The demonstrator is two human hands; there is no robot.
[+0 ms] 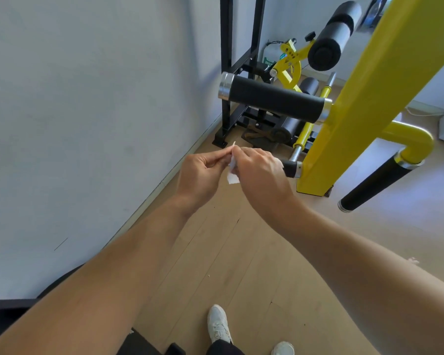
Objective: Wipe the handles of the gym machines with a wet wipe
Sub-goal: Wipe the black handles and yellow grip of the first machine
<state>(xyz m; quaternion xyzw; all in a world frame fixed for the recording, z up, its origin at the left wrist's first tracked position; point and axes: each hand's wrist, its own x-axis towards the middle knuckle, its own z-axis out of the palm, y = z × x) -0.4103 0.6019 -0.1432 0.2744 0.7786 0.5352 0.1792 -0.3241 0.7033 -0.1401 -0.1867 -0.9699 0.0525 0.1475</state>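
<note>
My left hand and my right hand meet in mid-air and both pinch a small white wet wipe, which hangs folded between the fingertips. Just above and behind them a black padded handle with chrome end caps sticks out leftward from a yellow machine post. A shorter black handle shows right behind my right hand, low on the same post. A third black handle slopes down from a yellow curved tube on the right.
A white wall runs close on the left. Behind the handles stand a black frame, yellow adjusters and black foam rollers. Wooden floor lies underfoot, with my white shoes at the bottom and a dark bench edge bottom left.
</note>
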